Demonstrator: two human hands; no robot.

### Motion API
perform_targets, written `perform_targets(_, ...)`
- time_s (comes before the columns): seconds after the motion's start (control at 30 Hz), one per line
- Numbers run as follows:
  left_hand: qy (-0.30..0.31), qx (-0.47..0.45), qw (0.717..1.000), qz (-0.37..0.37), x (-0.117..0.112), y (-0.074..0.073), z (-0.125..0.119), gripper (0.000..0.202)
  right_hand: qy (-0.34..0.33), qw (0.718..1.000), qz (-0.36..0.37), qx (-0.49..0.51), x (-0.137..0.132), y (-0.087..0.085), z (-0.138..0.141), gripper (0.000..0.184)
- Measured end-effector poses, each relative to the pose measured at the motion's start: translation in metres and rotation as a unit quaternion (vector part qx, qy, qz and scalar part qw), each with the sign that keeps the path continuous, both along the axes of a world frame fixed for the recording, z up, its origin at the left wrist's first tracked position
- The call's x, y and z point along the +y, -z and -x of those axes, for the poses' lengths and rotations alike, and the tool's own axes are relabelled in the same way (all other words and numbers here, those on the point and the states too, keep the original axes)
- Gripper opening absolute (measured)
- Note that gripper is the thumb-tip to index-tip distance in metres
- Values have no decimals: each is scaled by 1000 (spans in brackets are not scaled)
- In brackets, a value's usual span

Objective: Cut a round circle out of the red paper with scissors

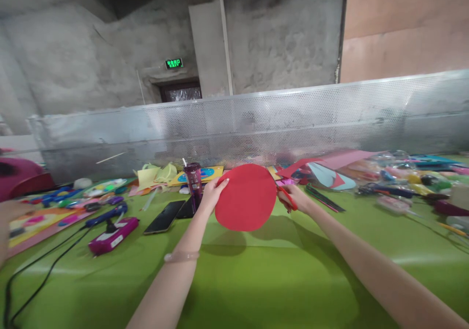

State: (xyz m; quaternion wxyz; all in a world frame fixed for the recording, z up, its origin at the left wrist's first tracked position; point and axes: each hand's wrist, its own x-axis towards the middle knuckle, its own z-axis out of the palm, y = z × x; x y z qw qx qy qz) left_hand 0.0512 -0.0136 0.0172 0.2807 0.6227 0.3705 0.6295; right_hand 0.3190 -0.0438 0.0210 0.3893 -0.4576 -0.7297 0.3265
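A large, nearly round piece of red paper [246, 198] is held up above the green table. My left hand [215, 192] pinches its upper left edge, thumb on the near face. At the paper's right edge, my right hand [296, 198] grips red-handled scissors [288, 198]. Their blades point toward the upper right edge of the paper; whether they touch it I cannot tell. Beneath the paper a pale green sheet [256, 233] lies on the table. Just left of my left hand stands a dark purple cup [194, 182] with a straw.
Left of the cup lies a black phone [164, 217]. Further left are a purple power strip [113, 235] with cables and another person's arm [10, 221]. Paper scraps [331, 176] and plastic-wrapped craft supplies lie at the right. A perforated metal panel [256, 123] runs along the back.
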Motion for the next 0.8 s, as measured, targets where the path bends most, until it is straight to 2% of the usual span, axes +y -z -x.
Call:
perform_targets(0.13, 15, 1, 1000, 0, 0, 0, 0, 34, -18, 1000, 2, 9, 2, 1, -1, 24)
perform_targets(0.37, 27, 3, 999, 19, 3, 2, 3, 35, -5, 999, -10, -30, 7, 5, -6, 20)
perform_targets(0.5, 32, 8, 999, 28, 3, 3, 4, 34, -27, 999, -6, -31, 13, 9, -10, 21)
perform_targets(0.8, 37, 34, 997, 55, -5, -2, 3, 31, -31, 998, -3, -54, 12, 8, -13, 22)
